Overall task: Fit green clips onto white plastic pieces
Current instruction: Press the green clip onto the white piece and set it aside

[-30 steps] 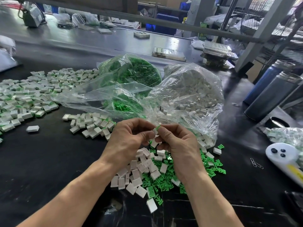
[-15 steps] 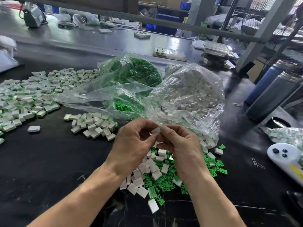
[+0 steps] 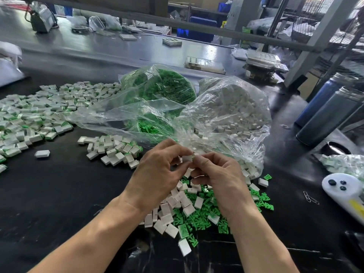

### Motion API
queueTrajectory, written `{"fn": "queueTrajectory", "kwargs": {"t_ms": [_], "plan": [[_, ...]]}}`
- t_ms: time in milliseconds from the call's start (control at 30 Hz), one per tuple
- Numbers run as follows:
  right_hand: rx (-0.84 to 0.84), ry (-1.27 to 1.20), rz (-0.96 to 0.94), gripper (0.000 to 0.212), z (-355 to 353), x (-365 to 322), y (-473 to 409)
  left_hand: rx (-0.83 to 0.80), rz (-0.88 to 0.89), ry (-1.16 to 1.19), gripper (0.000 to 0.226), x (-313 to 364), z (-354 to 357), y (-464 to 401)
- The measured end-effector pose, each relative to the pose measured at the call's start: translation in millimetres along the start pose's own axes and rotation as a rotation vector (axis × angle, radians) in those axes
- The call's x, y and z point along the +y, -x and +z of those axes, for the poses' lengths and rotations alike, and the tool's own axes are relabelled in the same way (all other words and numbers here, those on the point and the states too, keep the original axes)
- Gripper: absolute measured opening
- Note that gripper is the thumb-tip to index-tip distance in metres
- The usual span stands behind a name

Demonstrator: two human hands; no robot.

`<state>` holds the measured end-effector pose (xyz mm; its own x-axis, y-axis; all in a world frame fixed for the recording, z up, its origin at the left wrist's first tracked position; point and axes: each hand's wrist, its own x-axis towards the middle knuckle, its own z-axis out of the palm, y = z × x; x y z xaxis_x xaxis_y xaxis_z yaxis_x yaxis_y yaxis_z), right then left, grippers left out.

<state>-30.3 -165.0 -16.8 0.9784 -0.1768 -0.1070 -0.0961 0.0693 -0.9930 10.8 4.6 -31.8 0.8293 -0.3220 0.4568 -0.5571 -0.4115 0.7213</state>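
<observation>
A single white plastic piece (image 3: 186, 158) is held at the centre of the view, pinched between the curled fingertips of the left hand (image 3: 157, 174) and the right hand (image 3: 218, 174), which meet over it (whether a green clip is seated on it cannot be told). Loose white pieces (image 3: 177, 209) and green clips (image 3: 206, 213) are heaped on the black table (image 3: 59, 194) directly beneath the hands, at 6 o'clock. A small pile of assembled pieces (image 3: 114, 150) is noted at 10 o'clock, with the bag of green clips (image 3: 161, 85) at 12 o'clock and the bag of white pieces (image 3: 232, 107) at 1 o'clock.
</observation>
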Motion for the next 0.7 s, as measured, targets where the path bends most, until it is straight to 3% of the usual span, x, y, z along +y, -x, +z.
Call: {"fn": "queueTrajectory", "kwargs": {"t_ms": [167,467,700], "plan": [[-0.020,0.023,0.005,0.012,-6,-3,0,-0.072,0.039,0.014,0.023,-2,-5,-5],[0.081,0.054,-0.045,0.012,4,-5,7,0.008,0.018,0.048,0.021,-2,2,-5],[0.086,0.177,-0.129,0.011,5,-5,6,-0.013,-0.229,0.312,0.021,-2,3,-4]]}}
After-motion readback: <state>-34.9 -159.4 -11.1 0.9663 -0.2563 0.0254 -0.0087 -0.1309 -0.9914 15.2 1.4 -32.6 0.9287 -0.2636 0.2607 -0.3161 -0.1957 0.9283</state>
